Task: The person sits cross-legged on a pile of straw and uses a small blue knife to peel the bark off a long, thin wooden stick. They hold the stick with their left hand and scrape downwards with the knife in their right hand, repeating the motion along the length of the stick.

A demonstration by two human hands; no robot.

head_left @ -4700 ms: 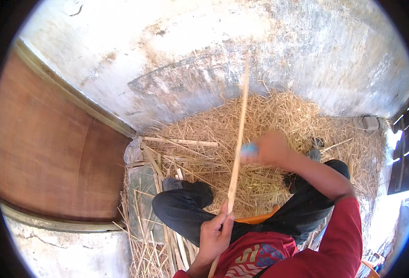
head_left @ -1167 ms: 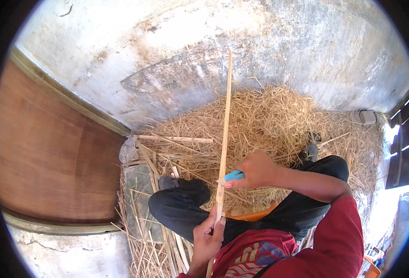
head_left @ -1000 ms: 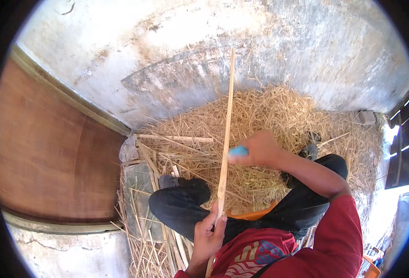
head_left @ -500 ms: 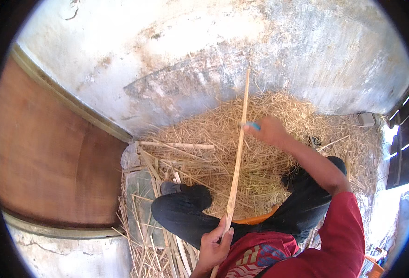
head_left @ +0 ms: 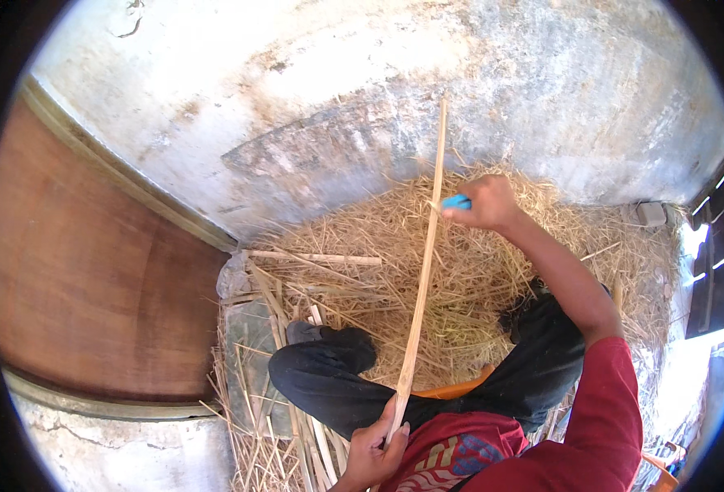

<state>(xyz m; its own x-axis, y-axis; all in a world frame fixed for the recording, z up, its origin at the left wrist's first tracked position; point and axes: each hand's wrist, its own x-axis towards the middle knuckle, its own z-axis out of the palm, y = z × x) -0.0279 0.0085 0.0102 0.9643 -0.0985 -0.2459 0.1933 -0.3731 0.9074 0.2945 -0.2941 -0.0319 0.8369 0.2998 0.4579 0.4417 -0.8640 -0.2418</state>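
A long, pale bamboo strip (head_left: 425,287) slants up and away from my lap, its far tip in front of the wall. My left hand (head_left: 378,447) is closed around its near end, by my red shirt. Farther up the strip, my right hand (head_left: 490,203) grips a small blue-handled tool (head_left: 455,202) against or just beside the right edge of the strip. Whatever blade the tool has is too small to make out. Beneath the strip, a thick heap of thin shavings (head_left: 469,287) spreads between my legs and the wall.
My bent legs in dark trousers (head_left: 321,377) frame the work. At the left lie several loose bamboo strips (head_left: 317,258) and a brown wooden panel (head_left: 100,271). A stained plaster wall (head_left: 337,98) rises behind the heap. Something orange (head_left: 452,388) shows under me.
My right hand with the blue-handled tool has shifted slightly up and to the right. The strip's far tip is higher, while my left hand keeps its hold, slightly lower.
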